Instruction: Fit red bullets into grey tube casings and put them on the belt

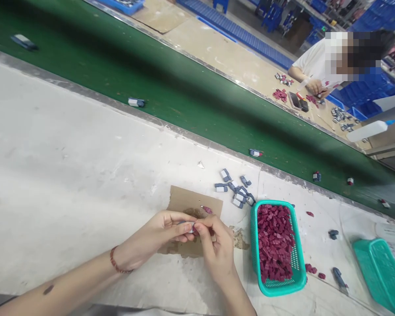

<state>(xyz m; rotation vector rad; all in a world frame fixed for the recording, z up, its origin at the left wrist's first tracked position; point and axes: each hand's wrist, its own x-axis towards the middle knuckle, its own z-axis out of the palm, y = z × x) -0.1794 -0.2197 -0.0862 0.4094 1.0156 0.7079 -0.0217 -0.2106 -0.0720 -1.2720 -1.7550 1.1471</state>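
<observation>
My left hand (164, 230) is closed around a small white-and-blue plastic part (191, 227), held between thumb and fingers above a brown cardboard sheet (181, 197). My right hand (219, 245) meets it there, thumb and forefinger pinched at the part's right end; a trace of red shows, but the fingertips hide what they grip. On the cardboard, just beyond the right fingers, lies a dark red piece (206, 210). Behind the hands, several similar blue-and-white parts (239, 193) are heaped on the white table. A green basket (254, 245) full of dark red pieces (274, 241) stands right of my right hand.
A green conveyor belt (191, 109) crosses beyond the table, carrying spaced-out parts (136, 102). Another green container (378, 272) stands at the far right, near a loose blue part (340, 278). Across the belt, a co-worker (316, 59) handles small parts at a bench.
</observation>
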